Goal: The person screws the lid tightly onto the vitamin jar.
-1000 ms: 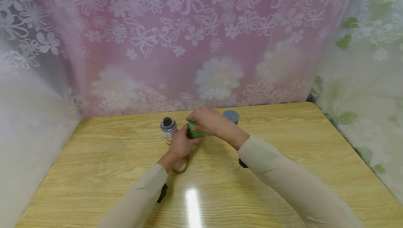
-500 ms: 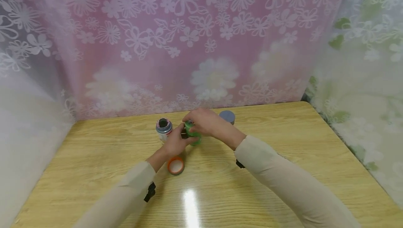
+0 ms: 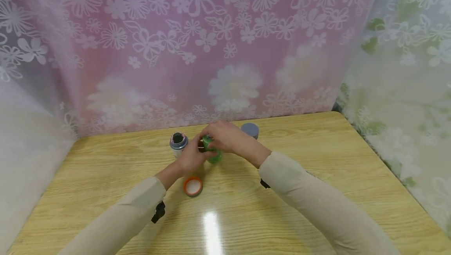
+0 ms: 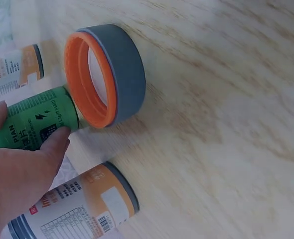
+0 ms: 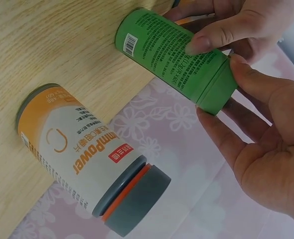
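Observation:
A green bottle with printed text (image 5: pixel 162 55) is between my hands. Around its body curl the thumb and fingers of my left hand (image 3: pixel 190 157). The thumb and fingers of my right hand (image 3: pixel 223 135) pinch its ridged green cap (image 5: pixel 218 92). In the right wrist view the cap sits on the bottle's end. Close to my left hand stands a white and orange bottle (image 4: pixel 77 206), its mouth uncovered in the head view. A grey lid with an orange inner rim (image 3: pixel 192 187) lies inside up, nearer the person than the green bottle.
A second white and orange bottle (image 5: pixel 77 144), with its grey cap (image 3: pixel 249 129) on, stands behind and to the right of my right hand. The wooden table (image 3: pixel 299 145) ends at a pink flowered curtain (image 3: pixel 197 71). Pale curtains (image 3: pixel 398 90) hang at both sides.
The head view has turned slightly, so everything sits further left. My left forearm has swung left, uncovering the whole orange-rimmed lid. Both hands stay on the green bottle.

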### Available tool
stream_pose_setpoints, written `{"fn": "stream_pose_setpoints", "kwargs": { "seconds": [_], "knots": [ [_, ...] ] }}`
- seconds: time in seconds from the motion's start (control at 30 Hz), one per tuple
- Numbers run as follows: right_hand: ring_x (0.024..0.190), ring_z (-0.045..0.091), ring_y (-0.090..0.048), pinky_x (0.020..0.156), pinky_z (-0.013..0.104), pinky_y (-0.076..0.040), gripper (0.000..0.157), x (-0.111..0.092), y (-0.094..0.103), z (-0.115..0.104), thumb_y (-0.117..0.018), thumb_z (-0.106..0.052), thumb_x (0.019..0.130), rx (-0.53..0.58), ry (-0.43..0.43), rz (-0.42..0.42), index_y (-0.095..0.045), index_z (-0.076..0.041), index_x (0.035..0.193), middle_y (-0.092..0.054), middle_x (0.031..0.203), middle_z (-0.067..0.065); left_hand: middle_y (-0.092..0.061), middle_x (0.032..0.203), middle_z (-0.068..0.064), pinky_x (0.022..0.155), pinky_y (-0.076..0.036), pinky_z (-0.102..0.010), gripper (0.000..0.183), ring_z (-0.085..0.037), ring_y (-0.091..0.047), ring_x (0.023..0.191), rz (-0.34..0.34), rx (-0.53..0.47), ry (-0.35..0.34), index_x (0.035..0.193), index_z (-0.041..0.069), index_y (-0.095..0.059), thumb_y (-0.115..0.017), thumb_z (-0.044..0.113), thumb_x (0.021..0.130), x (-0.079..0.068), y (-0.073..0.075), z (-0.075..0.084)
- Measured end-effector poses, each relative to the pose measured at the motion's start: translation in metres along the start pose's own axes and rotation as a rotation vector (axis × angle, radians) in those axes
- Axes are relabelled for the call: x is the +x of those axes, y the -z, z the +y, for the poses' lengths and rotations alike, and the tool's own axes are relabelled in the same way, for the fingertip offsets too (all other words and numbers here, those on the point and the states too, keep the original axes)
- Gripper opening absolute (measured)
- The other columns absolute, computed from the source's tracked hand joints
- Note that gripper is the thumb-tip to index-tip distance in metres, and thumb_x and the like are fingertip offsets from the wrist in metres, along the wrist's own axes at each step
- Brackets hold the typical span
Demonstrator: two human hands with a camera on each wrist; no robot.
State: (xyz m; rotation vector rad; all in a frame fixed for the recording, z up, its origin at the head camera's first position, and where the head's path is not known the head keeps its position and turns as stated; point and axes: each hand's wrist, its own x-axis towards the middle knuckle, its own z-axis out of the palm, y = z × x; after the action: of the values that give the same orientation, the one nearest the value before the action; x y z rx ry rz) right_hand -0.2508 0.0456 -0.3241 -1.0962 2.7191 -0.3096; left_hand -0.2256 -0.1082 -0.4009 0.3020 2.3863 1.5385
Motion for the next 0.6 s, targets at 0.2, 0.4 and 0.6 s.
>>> {"fn": "stream_pose_setpoints", "kwargs": {
  "seconds": [0.2,0.4,0.6],
  "knots": [
    [0.106,0.017,-0.058,0.085,0.031,-0.047,0.039,-0.001,0.001,0.001,-0.073,-0.018,0.087,0.006,0.008,0.001,-0.065,-0.015,0.124,-0.063,0.121,0.0,-0.048,0.129,-0.016,0.083,-0.051,-0.038,0.068,-0.031,-0.052,0.116,0.009,-0.022,-0.004,0.146,0.005,-0.032,-0.069,0.02,0.09,0.003,0.0,-0.006],
    [0.1,0.016,-0.058,0.081,0.03,-0.047,0.035,0.001,0.002,0.001,-0.073,-0.018,0.087,0.027,-0.011,-0.006,-0.066,-0.015,0.122,-0.064,0.117,-0.001,-0.052,0.127,-0.014,0.084,-0.051,-0.038,0.065,-0.029,-0.054,0.115,0.026,-0.006,-0.038,0.143,0.004,-0.036,-0.07,0.021,0.09,0.003,-0.002,-0.009],
    [0.094,0.015,-0.059,0.077,0.029,-0.048,0.035,0.001,0.0,0.0,-0.074,-0.017,0.086,0.04,-0.029,0.025,-0.067,-0.015,0.12,-0.065,0.114,0.0,-0.053,0.129,-0.015,0.087,-0.051,-0.04,0.059,-0.033,-0.054,0.117,0.071,-0.004,-0.05,0.14,0.008,-0.042,-0.07,0.023,0.09,0.001,-0.007,-0.013]
  ]
}}
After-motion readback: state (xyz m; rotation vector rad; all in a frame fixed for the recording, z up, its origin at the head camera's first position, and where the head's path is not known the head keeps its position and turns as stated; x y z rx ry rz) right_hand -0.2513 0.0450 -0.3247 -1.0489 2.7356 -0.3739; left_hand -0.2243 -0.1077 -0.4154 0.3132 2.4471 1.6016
